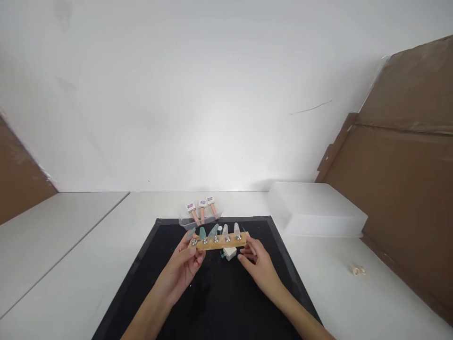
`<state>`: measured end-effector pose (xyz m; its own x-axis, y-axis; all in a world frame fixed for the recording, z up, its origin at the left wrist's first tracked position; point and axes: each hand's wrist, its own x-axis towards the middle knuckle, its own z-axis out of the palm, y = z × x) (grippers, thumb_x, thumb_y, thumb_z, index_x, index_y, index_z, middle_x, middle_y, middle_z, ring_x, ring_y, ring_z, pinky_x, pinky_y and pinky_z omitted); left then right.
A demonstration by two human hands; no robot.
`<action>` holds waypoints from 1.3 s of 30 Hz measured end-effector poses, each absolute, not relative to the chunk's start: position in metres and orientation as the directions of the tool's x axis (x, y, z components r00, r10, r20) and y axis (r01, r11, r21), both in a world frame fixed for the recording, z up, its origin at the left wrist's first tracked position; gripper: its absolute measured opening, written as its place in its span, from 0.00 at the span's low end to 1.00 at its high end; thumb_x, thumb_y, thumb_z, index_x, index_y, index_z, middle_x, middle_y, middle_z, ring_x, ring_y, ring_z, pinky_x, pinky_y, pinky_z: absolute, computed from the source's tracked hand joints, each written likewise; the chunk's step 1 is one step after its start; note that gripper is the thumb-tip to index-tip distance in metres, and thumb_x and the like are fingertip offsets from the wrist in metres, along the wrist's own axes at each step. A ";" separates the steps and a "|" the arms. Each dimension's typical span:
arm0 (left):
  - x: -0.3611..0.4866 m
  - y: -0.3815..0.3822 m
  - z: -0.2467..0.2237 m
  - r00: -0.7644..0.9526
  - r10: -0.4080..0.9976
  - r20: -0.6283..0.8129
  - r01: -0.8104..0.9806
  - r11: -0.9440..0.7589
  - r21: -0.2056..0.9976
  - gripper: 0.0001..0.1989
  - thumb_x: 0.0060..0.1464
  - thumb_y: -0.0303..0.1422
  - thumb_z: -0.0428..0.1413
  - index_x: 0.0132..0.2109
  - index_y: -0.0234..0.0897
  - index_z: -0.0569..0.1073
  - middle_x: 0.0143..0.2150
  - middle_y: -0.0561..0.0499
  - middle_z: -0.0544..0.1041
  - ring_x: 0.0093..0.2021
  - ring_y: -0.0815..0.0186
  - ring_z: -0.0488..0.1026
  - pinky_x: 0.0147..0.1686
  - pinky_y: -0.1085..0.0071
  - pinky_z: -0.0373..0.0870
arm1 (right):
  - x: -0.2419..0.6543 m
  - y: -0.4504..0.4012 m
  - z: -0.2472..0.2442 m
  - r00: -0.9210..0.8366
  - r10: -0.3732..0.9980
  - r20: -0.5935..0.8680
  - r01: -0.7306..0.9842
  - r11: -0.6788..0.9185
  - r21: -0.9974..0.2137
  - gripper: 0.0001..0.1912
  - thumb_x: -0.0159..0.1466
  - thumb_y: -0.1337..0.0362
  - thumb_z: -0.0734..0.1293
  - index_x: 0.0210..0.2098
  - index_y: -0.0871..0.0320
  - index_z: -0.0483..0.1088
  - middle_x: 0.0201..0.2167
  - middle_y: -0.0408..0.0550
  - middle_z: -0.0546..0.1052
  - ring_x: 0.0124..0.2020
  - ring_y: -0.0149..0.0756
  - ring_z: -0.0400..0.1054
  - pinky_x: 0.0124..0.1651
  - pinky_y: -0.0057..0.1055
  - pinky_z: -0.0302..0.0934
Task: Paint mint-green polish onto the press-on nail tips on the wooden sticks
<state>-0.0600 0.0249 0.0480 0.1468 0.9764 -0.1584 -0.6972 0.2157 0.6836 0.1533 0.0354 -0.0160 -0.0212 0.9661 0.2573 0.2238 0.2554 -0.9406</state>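
Five rounded green and clear plastic nails (203, 233) top a long tan wooden bar (210, 245), best kept level over the flat black mat (226, 302), left hand (182, 269) pinching one end, right hand (260, 266) by the other, grip unclear.

Wdn strip (222, 243) — 5 nail tips (213, 231), grn/clr

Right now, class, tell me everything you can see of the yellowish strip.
The yellowish strip looks wooden: narrow, straight, held above the black mat, its right-hand end slightly higher in the picture. Five silvery mounts along it bear nail-shaped tips, three greenish, two whitish. The left hand grips one end; the right hand is at the other, perhaps touching.
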 end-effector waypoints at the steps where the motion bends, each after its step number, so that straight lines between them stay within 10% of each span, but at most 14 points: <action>1: -0.060 0.024 0.050 0.145 0.976 -0.161 -0.702 0.216 0.679 0.23 0.32 0.26 0.68 0.38 0.37 0.69 0.25 0.58 0.71 0.23 0.76 0.69 0.21 0.84 0.66 | 0.149 0.036 -0.019 -0.034 0.962 0.272 0.245 0.272 -0.931 0.22 0.55 0.70 0.66 0.49 0.55 0.67 0.39 0.47 0.69 0.40 0.39 0.70 0.45 0.37 0.67; 18: -0.066 0.023 0.055 0.147 0.980 -0.134 -0.764 0.199 0.614 0.22 0.32 0.26 0.68 0.37 0.37 0.68 0.24 0.59 0.70 0.21 0.79 0.66 0.17 0.87 0.63 | 0.131 0.041 -0.024 -0.175 0.831 0.527 0.546 0.528 -0.651 0.27 0.52 0.79 0.60 0.49 0.54 0.66 0.44 0.53 0.69 0.47 0.48 0.65 0.50 0.47 0.61; 26: -0.067 0.021 0.056 0.163 0.982 -0.090 -0.739 0.182 0.648 0.19 0.35 0.27 0.67 0.37 0.38 0.69 0.26 0.59 0.69 0.21 0.78 0.66 0.18 0.84 0.63 | 0.135 0.035 -0.014 -0.534 0.609 0.586 0.599 0.762 -0.246 0.28 0.58 0.82 0.56 0.53 0.52 0.64 0.45 0.54 0.73 0.46 0.47 0.66 0.46 0.45 0.65; 39: -0.068 0.020 0.056 0.181 0.979 -0.092 -0.750 0.198 0.632 0.20 0.34 0.27 0.68 0.36 0.37 0.70 0.25 0.58 0.70 0.21 0.78 0.65 0.18 0.85 0.63 | 0.143 0.034 -0.009 -0.420 0.739 0.527 0.511 0.672 -0.535 0.27 0.55 0.79 0.60 0.51 0.52 0.64 0.50 0.52 0.68 0.54 0.45 0.62 0.56 0.42 0.60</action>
<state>-0.0679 0.0201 0.0564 0.1807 0.9792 -0.0922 -0.7495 0.1978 0.6318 0.1432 0.0344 -0.0085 -0.4197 0.7388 0.5273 0.5113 0.6724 -0.5351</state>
